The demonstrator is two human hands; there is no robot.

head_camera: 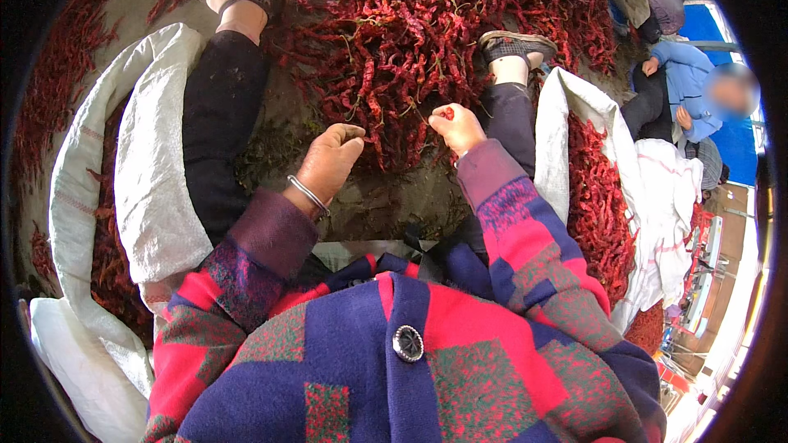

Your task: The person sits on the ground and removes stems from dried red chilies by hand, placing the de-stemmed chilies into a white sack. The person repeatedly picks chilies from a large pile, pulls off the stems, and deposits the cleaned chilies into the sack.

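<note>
A large heap of dried red chili peppers [394, 55] covers the ground between and beyond my outstretched legs. My left hand [335, 157], with a metal bangle at its wrist, is at the heap's near left edge, thumb and forefinger drawn close together; whether something thin is pinched there I cannot tell. At the near right edge my right hand [457, 128] is curled around a red dried chili pepper [447, 114], of which only a part shows between the fingers.
An open white woven sack [154, 166] with chilies stands left of my legs; another white woven sack [554, 141] holds chilies at the right. Farther right sits a person in a blue jacket [686, 83]. More chilies [61, 80] lie at the far left.
</note>
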